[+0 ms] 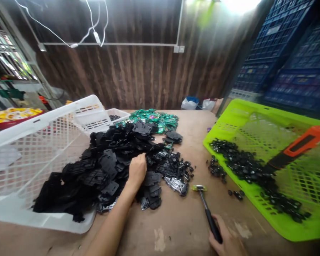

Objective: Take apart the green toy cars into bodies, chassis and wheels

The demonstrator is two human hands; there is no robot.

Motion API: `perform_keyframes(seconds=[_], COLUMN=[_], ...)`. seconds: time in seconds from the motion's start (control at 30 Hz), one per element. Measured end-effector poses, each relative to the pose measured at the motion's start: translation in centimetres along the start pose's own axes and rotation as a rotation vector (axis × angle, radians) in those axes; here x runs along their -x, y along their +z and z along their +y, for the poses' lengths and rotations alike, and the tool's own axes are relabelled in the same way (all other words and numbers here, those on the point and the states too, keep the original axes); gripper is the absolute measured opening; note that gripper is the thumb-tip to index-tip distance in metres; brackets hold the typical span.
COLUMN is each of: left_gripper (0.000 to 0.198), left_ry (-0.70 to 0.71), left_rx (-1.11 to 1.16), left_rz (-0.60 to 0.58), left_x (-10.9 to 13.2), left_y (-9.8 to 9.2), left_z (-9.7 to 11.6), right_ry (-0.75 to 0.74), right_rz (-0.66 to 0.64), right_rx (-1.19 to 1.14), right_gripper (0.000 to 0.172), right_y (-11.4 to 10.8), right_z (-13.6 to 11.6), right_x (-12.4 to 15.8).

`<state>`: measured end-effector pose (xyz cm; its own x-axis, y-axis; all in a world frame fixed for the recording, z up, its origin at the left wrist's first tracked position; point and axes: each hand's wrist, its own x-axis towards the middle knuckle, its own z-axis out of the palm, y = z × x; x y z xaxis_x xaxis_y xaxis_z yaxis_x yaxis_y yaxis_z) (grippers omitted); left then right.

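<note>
My right hand (225,236) is wrapped round the black grip of a small mallet (208,213). The mallet's head, with translucent yellow-green faces, rests on or just above the tabletop. My left hand (138,169) is at the right side of a heap of flat black plastic parts (106,163). Its fingers look curled, but their tips are hidden, so whatever they hold cannot be made out. Just right of this hand lie small black wheel-like pieces (185,165) and a silvery-black chassis-like plate (176,184).
The heap spills from a tipped white basket (66,224) on the left. Behind it are green circuit boards (165,121) and a small white tray (121,114). On the right, a tipped lime-green basket (280,231) holds more wheel pieces and an orange-and-black power tool (304,142).
</note>
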<state>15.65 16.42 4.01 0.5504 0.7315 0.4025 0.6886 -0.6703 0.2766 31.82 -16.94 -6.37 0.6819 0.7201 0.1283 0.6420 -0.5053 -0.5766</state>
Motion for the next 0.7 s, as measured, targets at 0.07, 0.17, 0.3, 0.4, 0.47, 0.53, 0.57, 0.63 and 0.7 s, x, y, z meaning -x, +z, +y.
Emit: perform_keyframes(seconds=[0.07,0.17,0.3,0.4,0.47,0.53,0.57,0.63,0.7], left_gripper=[0.039,0.034,0.041,0.049,0.051,0.05,0.049,0.046,0.044], left_ry=[-0.04,-0.243,-0.645,-0.855,-0.894,-0.88,-0.864,-0.834,-0.821], left_rx=[0.152,0.667,1.449,1.665,1.703,1.711,1.71,1.694,1.66], left_rz=[0.088,0.224,-0.008,-0.235,-0.297,-0.332,-0.353,-0.387,-0.394], left_x=[0.3,1.9,6.3,9.8,11.6,12.9,13.3,13.8,14.1], left_y=[-0.8,-1.6,-1.4,-0.8,-0.5,-0.2,0.0,0.4,0.7], left_z=[0.2,1.4,4.5,6.6,7.6,8.3,8.5,8.7,8.7], right_ry=[-0.093,-0.153,-0.013,0.029,0.031,0.032,0.039,0.065,0.095], right_rz=[-0.031,0.024,0.229,0.272,0.276,0.287,0.306,0.377,0.454], right_rx=[-0.007,0.067,0.174,0.139,0.075,-0.014,-0.065,-0.177,-0.305], right_gripper=[0.036,0.024,0.02,0.014,0.009,0.009,0.01,0.014,0.023], right_y=[-1.3,-3.3,-4.4,-3.8,-3.4,-3.5,-3.8,-4.8,-5.8], right_z=[0.3,-0.5,-1.0,-0.2,0.5,1.2,1.4,1.6,1.2], right_x=[-3.0,-8.7,-16.1,-18.6,-18.9,-18.7,-18.7,-18.7,-18.6])
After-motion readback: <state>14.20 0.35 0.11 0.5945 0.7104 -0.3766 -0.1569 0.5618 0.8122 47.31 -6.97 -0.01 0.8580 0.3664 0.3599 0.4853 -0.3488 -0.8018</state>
